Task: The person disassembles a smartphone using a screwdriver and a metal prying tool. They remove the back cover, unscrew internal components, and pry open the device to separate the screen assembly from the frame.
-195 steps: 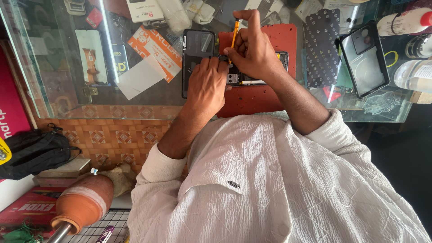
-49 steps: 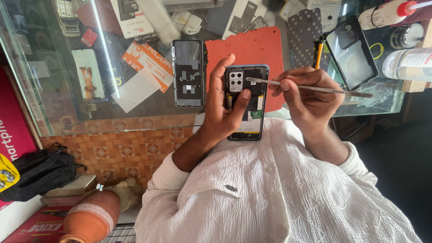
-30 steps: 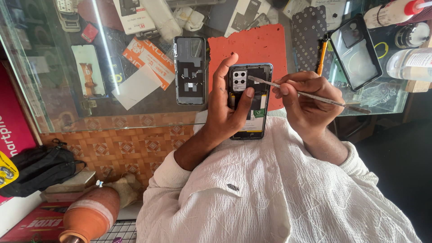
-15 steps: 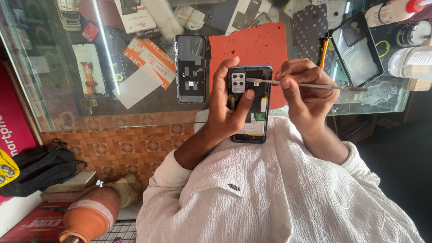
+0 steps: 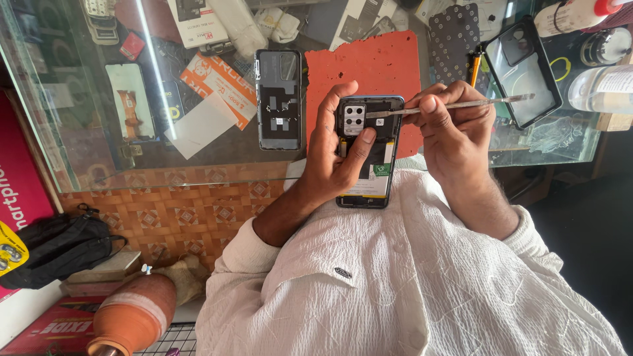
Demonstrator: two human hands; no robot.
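Opened phone [image 5: 366,153] in left hand [image 5: 331,160] grip over counter edge, right hand [image 5: 455,129] pinching tweezers [image 5: 455,105] at its top.

Glass-topped table, patterned front, cluttered floor.
Light streaks glare across the glass table [image 5: 79,132]; orange patterned panel [image 5: 171,211] below; black bag [image 5: 59,247], clay pot [image 5: 132,316] and red board [image 5: 23,191] at the floor; dark area right.

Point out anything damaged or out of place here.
The phone in the left hand has its back off, insides bared. Its removed back cover lies apart on the glass counter. Nothing looks spilled.
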